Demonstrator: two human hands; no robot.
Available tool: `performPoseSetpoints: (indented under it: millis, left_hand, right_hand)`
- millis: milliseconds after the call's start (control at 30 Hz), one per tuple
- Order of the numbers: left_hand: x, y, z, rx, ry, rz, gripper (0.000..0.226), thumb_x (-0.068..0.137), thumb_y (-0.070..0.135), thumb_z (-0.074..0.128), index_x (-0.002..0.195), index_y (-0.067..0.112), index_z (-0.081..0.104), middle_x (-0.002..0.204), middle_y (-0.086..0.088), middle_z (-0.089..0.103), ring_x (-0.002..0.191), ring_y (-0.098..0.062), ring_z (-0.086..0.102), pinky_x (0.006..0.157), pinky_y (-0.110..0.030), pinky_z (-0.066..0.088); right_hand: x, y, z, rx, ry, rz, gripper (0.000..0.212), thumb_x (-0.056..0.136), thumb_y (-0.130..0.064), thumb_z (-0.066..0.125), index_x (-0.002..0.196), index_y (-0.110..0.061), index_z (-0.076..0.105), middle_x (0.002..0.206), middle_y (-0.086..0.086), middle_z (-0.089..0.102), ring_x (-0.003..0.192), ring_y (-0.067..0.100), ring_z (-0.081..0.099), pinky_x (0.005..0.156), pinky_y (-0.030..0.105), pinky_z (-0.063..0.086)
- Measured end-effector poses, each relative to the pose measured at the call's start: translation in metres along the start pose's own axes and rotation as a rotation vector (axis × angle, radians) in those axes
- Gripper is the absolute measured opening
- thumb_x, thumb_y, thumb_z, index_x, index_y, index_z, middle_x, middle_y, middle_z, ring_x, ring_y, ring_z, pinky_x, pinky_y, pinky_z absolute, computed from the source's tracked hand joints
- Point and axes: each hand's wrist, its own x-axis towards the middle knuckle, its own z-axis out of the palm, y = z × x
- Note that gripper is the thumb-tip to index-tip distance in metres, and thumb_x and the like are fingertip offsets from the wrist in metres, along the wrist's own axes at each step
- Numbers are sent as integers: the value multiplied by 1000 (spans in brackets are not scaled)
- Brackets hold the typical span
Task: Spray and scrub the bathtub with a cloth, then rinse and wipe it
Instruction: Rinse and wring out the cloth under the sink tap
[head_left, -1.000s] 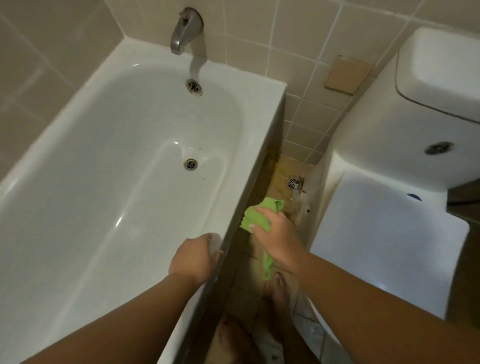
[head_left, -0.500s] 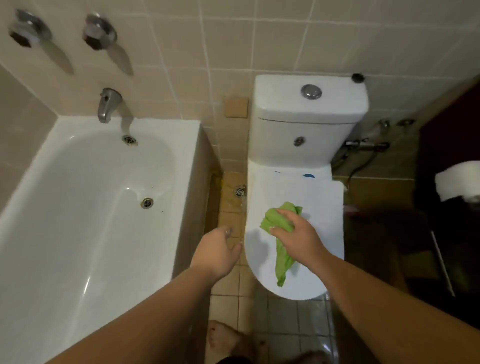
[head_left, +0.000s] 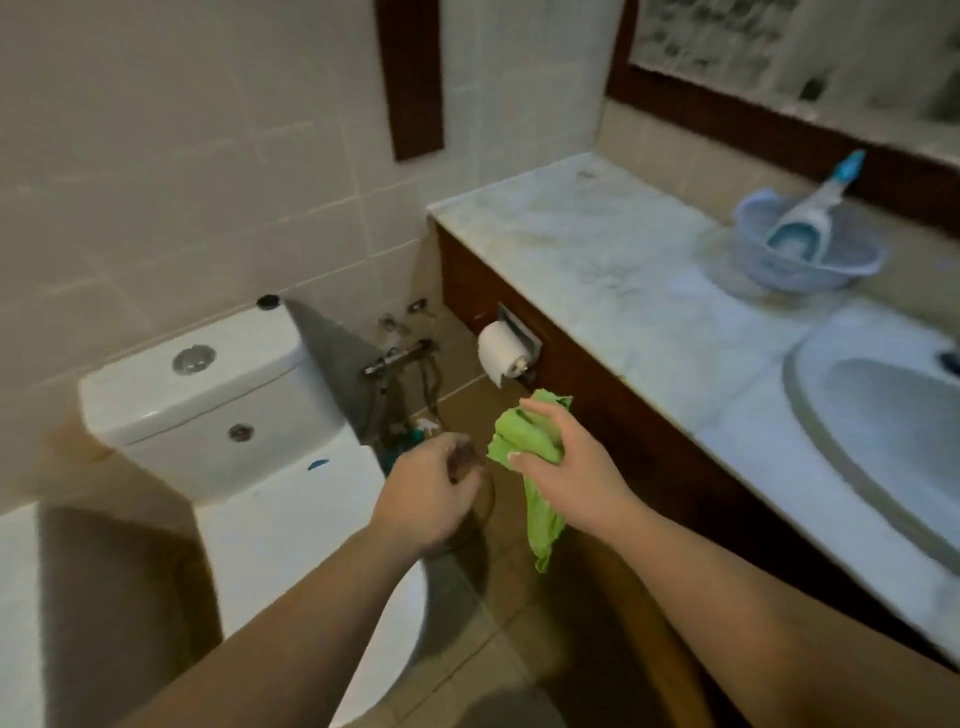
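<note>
The right hand (head_left: 563, 467) grips the bunched green cloth (head_left: 530, 467), whose tail hangs below the fist, while the left hand (head_left: 434, 491) just beside it has its fingers loosely curled and holds nothing. The bathtub is not in view; ahead of the left hand, low behind the toilet (head_left: 218, 395), a blurred bottle (head_left: 415, 434) seems to stand. Probably the spray must be fetched, so the free left hand should take it, with both forearms stretched forward.

home bathroom | toilet (head_left: 218, 395) | sink (head_left: 883, 415) | tiled wall (head_left: 208, 156)
</note>
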Motion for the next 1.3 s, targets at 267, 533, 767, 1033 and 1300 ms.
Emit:
performPoseSetpoints:
  millis: [267,533,767,1033,1300]
  left_hand:
    - [78,185,119,17,-259,396,39,92,35,72,130,26,67,121,12,69,112,-6,63,90,-15,42]
    - [139,292,222,-12,-507,610,42,92,39,72,132,27,65,121,12,69,110,-1,61,96,-20,46]
    - [184,354,284,11,-674,740,41,91,41,73,130,29,66,118,16,68,108,2,63,98,-23,49]
    - [197,402,359,63,-766,821,44,92,39,73,133,26,64,125,12,67,110,-2,61,95,-19,44]
    - [204,436,420,102,-705,756,46,94,37,71,137,26,61,132,10,64,121,-5,59,100,-22,44]
  right_hand:
    - [-56,79,-178,102,463,165,83,91,-30,75,153,-52,25,125,-22,52,101,-12,55,77,5,43]
    - [-69,141,-275,111,775,356,88,84,-30,77,153,-41,23,120,-11,56,99,7,61,78,25,49]
    - [-71,179,-331,85,961,513,76,80,-26,76,138,-42,30,110,-10,59,93,5,59,71,23,47]
    - [-72,238,-385,-49,973,608,86,80,-32,79,151,-36,31,140,-6,48,118,18,53,92,32,46]
    - [-54,311,-445,-159,774,503,72,81,-43,83,143,-29,50,136,-5,50,128,17,47,100,23,37]
